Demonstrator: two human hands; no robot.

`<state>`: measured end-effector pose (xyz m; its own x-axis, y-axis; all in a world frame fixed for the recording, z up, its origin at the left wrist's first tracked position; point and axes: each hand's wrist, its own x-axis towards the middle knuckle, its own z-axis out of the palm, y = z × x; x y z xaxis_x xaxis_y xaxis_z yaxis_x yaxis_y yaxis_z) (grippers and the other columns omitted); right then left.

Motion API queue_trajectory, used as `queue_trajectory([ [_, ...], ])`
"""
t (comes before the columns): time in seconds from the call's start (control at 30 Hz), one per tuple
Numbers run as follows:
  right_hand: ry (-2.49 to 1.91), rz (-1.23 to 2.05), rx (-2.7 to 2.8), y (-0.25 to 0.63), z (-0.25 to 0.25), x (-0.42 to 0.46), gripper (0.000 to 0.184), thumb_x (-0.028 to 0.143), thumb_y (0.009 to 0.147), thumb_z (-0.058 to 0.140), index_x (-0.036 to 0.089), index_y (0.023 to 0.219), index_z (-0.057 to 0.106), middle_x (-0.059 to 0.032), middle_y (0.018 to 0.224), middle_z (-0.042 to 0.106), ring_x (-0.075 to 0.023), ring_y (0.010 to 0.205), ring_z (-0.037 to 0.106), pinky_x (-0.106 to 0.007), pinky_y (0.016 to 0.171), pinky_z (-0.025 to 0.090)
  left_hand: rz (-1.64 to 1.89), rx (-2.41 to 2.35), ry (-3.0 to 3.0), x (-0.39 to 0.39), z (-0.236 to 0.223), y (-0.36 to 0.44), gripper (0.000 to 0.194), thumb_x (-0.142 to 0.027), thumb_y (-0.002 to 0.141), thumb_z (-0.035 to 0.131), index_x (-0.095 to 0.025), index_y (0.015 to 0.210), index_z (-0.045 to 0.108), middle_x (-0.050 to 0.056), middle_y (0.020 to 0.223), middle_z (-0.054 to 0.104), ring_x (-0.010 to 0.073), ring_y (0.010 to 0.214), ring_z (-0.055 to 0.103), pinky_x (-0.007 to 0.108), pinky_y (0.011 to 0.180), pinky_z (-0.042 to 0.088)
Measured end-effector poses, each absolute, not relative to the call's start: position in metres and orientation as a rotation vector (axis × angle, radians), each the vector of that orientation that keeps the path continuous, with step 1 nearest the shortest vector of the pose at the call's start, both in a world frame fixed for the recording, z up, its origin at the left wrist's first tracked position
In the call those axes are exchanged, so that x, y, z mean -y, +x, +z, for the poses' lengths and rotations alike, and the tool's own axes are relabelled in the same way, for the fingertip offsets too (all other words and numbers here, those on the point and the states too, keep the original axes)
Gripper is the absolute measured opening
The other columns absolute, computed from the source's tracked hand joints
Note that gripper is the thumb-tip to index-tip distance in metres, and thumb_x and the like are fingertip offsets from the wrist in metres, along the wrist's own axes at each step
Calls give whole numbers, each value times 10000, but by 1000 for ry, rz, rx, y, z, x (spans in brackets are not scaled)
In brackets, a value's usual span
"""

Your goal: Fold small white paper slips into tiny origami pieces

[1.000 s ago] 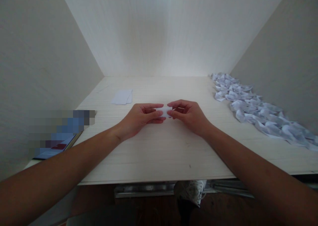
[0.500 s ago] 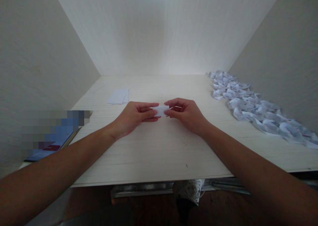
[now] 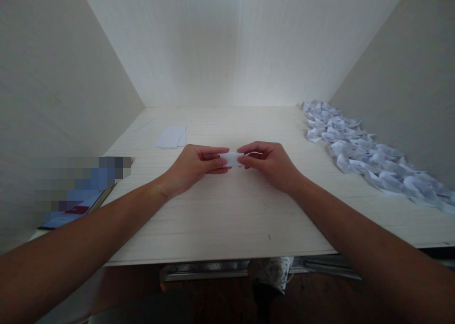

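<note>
A small folded piece of white paper (image 3: 232, 160) is held level above the middle of the table, one end in each hand. My left hand (image 3: 195, 165) is closed on its left end, thumb in front and fingers behind and below. At the right end, my right hand (image 3: 270, 162) pinches the paper between thumb and fingers. The fingertips behind the paper are partly hidden. Beyond my left hand, a few flat white paper sheets (image 3: 170, 137) lie overlapping on the table.
Many folded white paper pieces (image 3: 355, 151) lie in rows along the right side of the table (image 3: 213, 219). A book-like item (image 3: 83, 203), partly blurred out, lies at the left edge. Walls close in the back and both sides. Below the front edge a shoe (image 3: 272, 272) shows.
Both hands keep their grip on the folded paper, which looks slightly flatter. The whole view has shifted a little; otherwise things stay in place.
</note>
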<state>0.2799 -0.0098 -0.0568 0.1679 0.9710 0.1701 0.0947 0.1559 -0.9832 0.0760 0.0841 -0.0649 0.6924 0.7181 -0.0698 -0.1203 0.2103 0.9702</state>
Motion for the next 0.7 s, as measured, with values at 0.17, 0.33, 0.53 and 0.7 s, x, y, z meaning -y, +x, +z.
queue_trajectory([
  [0.17, -1241, 917, 1224, 282, -59, 10, 281, 320, 691, 903, 191, 916, 795, -16, 795, 762, -148, 720, 685, -331, 699, 557, 629, -602, 1239, -83, -63, 76, 361, -187, 712, 938, -179, 1058, 834, 41, 859, 826, 156, 802, 791, 321, 859, 685],
  [0.33, -1241, 956, 1238, 282, -61, 10, 315, 312, 687, 903, 187, 947, 777, -13, 779, 760, -145, 709, 689, -322, 683, 554, 626, -614, 1253, -82, -62, 76, 377, -193, 706, 941, -170, 1066, 831, 58, 880, 834, 167, 804, 796, 336, 868, 680],
  [0.53, -1257, 956, 1246, 282, -62, 10, 328, 291, 682, 900, 182, 962, 769, 0, 748, 739, -138, 692, 672, -312, 665, 536, 639, -640, 1280, -78, -57, 77, 422, -219, 656, 966, -152, 1050, 831, 59, 853, 832, 171, 772, 795, 345, 858, 680],
  [0.7, -1240, 961, 1267, 280, -61, 9, 316, 250, 673, 890, 179, 950, 757, 26, 702, 705, -111, 621, 612, -291, 615, 502, 644, -665, 1331, -78, -56, 77, 466, -246, 629, 975, -131, 1056, 827, 76, 874, 833, 206, 777, 803, 401, 875, 680],
])
